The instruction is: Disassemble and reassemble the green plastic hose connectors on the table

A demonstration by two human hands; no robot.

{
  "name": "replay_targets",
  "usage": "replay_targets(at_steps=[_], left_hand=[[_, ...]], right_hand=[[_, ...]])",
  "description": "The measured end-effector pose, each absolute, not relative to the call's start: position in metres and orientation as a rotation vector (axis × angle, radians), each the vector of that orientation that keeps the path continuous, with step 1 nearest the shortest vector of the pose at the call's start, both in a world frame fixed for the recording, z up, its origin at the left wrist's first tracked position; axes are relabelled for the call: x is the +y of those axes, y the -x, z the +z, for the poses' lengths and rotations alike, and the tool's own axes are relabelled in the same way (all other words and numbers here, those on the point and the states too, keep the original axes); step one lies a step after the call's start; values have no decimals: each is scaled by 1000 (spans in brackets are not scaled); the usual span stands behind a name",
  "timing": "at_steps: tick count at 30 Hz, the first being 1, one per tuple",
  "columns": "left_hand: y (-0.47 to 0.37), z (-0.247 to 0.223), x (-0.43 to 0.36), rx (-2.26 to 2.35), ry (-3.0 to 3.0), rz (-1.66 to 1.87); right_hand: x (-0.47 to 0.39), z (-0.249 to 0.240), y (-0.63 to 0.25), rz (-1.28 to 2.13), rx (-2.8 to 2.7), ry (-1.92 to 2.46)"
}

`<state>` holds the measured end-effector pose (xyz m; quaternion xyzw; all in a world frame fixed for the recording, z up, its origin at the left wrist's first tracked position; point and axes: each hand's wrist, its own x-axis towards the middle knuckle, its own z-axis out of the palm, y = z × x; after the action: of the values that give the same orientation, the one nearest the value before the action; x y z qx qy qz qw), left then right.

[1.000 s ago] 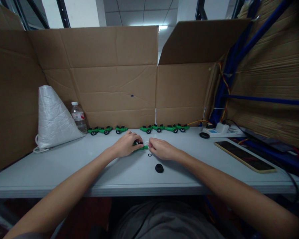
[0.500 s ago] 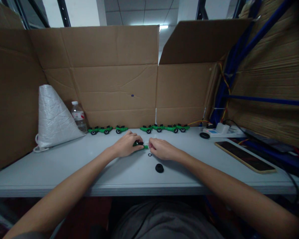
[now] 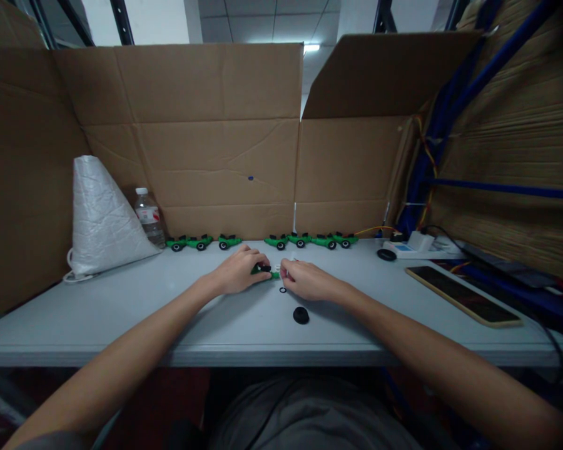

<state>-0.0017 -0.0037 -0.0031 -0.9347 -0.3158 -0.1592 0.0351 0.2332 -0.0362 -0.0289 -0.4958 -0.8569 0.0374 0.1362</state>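
Note:
Over the middle of the white table, my left hand (image 3: 241,270) is closed on a green toy car (image 3: 274,275) with black parts, its near end poking out past the fingers. Just to the right, my right hand (image 3: 304,279) is pinched at the car's end, with small white pieces between the hands; what its fingertips hold is too small to name. A small black ring (image 3: 282,290) lies below the fingertips of my right hand. Nearer the front edge sits a round black part (image 3: 301,315).
Several green toy cars (image 3: 300,239) line the back of the table (image 3: 122,312). At the left stand a silvery bag (image 3: 104,219) and a water bottle (image 3: 149,215). On the right are a phone (image 3: 462,295), a power strip (image 3: 420,245) and a black disc (image 3: 386,254).
The view has shifted slightly. A small pale tip now shows above the fingers of my right hand; both hands otherwise stay in nearly the same place.

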Motion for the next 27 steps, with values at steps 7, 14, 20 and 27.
replay_targets(at_steps=[7,14,20,27], left_hand=[[3,-4,-2,-967,2888,-499],[3,-4,-3,-950,2895,-503],[3,-5,-2,-950,2895,-520],[2,-3,-4,-960,2890,-504]], right_hand=[[-35,-31,-233,108,-2485,1431],[-34,-32,-233,85,-2484,1416],[-35,-32,-232,94,-2494,1424],[-33,-34,-233,89,-2487,1417]])
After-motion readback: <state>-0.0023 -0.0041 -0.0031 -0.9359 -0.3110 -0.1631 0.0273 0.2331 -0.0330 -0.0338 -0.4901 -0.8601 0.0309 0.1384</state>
